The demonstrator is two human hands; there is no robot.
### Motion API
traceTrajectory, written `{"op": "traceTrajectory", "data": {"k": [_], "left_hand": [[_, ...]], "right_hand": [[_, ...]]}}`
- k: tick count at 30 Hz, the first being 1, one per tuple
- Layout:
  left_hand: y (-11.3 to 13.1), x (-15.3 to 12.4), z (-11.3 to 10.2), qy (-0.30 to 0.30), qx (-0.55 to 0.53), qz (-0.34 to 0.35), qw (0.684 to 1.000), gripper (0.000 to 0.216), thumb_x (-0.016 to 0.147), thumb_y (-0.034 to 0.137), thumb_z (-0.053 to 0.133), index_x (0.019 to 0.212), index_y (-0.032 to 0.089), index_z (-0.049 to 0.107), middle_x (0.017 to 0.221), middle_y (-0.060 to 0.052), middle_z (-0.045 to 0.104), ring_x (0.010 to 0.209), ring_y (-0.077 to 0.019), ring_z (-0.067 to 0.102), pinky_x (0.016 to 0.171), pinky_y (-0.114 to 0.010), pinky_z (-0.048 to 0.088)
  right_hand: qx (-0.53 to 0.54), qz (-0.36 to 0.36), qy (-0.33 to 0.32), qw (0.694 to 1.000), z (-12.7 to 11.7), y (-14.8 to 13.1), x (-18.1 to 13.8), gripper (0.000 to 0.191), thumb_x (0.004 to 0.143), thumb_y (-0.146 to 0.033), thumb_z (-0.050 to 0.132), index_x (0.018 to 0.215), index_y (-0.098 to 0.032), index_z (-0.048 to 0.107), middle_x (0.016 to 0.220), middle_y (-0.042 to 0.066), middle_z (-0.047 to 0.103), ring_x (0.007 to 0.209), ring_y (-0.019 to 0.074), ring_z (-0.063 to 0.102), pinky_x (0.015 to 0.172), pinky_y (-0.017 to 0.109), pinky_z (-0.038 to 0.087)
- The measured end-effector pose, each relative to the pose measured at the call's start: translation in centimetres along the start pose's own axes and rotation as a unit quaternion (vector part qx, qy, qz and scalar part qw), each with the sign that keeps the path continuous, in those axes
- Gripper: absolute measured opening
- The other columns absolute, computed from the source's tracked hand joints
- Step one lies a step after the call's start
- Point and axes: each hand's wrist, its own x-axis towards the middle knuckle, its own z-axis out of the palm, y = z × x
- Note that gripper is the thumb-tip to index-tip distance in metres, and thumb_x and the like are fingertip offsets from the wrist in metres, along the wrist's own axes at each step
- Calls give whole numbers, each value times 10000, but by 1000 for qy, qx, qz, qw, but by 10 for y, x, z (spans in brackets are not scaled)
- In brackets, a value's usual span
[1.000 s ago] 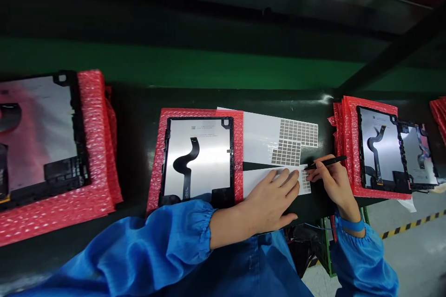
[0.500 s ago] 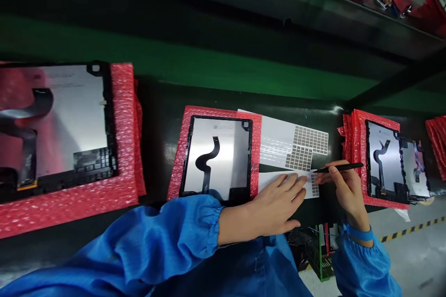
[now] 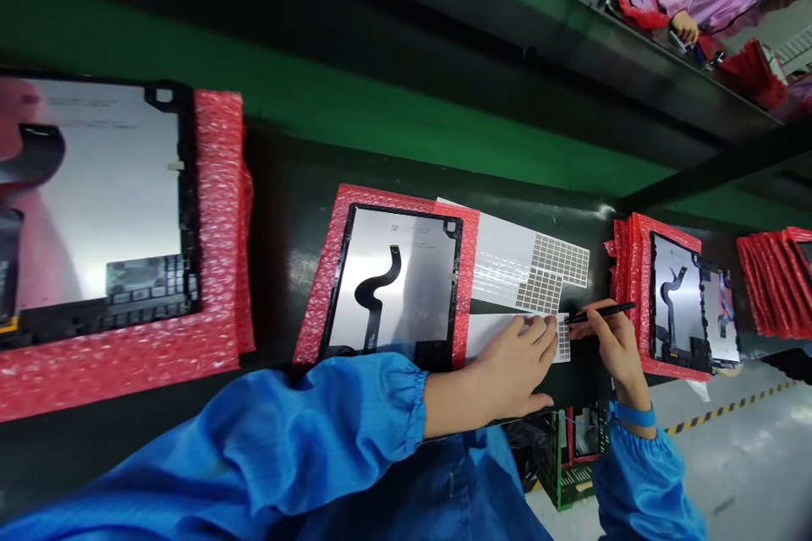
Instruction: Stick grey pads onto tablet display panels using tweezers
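Note:
My left hand [image 3: 511, 368] lies flat, fingers spread, on a white backing sheet [image 3: 491, 330] that carries a small grid of grey stickers [image 3: 562, 336]. My right hand [image 3: 612, 344] grips black tweezers [image 3: 600, 312], their tip at the right edge of that grid. Behind it lies a second sheet [image 3: 507, 258] with a larger block of grey stickers [image 3: 556, 260]. To the left, a tablet panel [image 3: 397, 283] with a black S-shaped flex cable rests on red bubble wrap [image 3: 333, 270].
A large panel [image 3: 95, 203] on red bubble wrap lies at the left. Two more panels [image 3: 676, 304] sit on a red stack at the right, with further red sheets [image 3: 770, 283] beyond. Another person's hand [image 3: 683, 24] works at the far bench, top right.
The view has shifted and tilted, so everything sits lower and further left. My left hand stays pressed on the sheet, and the tweezers tip has come closer to the small sticker grid.

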Motion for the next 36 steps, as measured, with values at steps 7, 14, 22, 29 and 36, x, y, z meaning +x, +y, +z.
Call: {"op": "traceTrajectory", "data": {"k": [7, 14, 22, 29, 36], "left_hand": [[0, 2, 1, -29, 20, -2, 999, 879, 984, 756, 460, 1534, 78, 566, 1652, -179, 484, 1337, -366, 464, 1055, -478, 384], [-2, 5, 0, -62, 5, 1, 998, 906, 980, 769, 460, 1566, 80, 528, 1687, -172, 439, 1348, -364, 463, 1059, -479, 388], [-9, -38, -34, 26, -31, 17, 999, 720, 967, 691, 585, 1335, 78, 669, 1362, -187, 674, 1231, -336, 593, 1023, -427, 422], [-53, -122, -63, -9, 8, -195, 981, 488, 980, 603, 594, 1020, 131, 712, 787, -90, 726, 715, -269, 690, 780, -403, 504], [-106, -149, -56, -20, 29, -180, 983, 931, 900, 788, 581, 1391, -3, 606, 858, -170, 804, 802, -332, 768, 1234, -558, 292]], "right_hand": [[20, -12, -27, 999, 2, 2, 2, 347, 995, -559, 700, 1024, -221, 625, 756, 36, 790, 626, 219, 774, 579, 320, 627], [75, -14, -25, 997, -3, -2, 0, 303, 988, -511, 732, 983, -221, 644, 756, 29, 793, 590, 204, 769, 575, 309, 634], [183, -76, -11, 980, 57, -58, -4, 197, 1019, -423, 711, 1021, -231, 669, 785, 37, 812, 614, 226, 794, 578, 334, 659], [192, -58, -114, 973, 196, -119, 17, 341, 1003, -575, 683, 1004, -247, 590, 752, 21, 806, 599, 232, 802, 560, 337, 672], [145, -46, -154, 976, 270, -129, 36, 371, 1021, -594, 641, 1063, -225, 629, 852, 54, 816, 714, 212, 815, 668, 335, 687]]}}
